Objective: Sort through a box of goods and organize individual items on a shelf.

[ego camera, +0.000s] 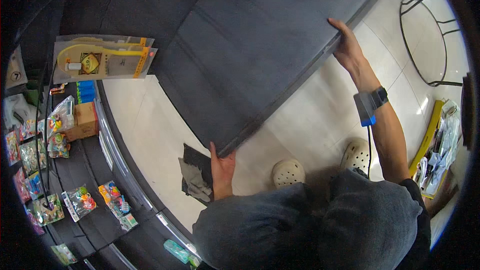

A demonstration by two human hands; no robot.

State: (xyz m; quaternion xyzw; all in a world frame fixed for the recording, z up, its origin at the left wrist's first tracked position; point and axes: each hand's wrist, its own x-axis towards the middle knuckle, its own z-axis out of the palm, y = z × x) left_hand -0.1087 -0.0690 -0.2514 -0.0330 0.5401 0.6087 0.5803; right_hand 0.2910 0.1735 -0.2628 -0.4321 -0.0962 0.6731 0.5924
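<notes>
A large dark grey shelf panel (pixel 240 75) fills the upper middle of the head view, tilted, its worn long edge facing me. My left hand (pixel 224 174) grips the panel's near corner, thumb on top and fingers hidden beneath. Farther along the same edge, my right hand (pixel 348 50) holds on with the thumb over the upper face; its other fingers are out of sight below. A dark strap with a small box (pixel 365 108) circles my right wrist. Behind my left hand, a grey cloth (pixel 195 180) lies on a black piece on the floor.
To the left, black shelving (pixel 78 180) bears bagged plastic toys (pixel 82 200) and a cardboard box (pixel 83 120). Clear pouches with yellow bands (pixel 105 58) hang by the panel's left side. A yellow-edged bin (pixel 437 153) and a black wire stand (pixel 423 41) are at right.
</notes>
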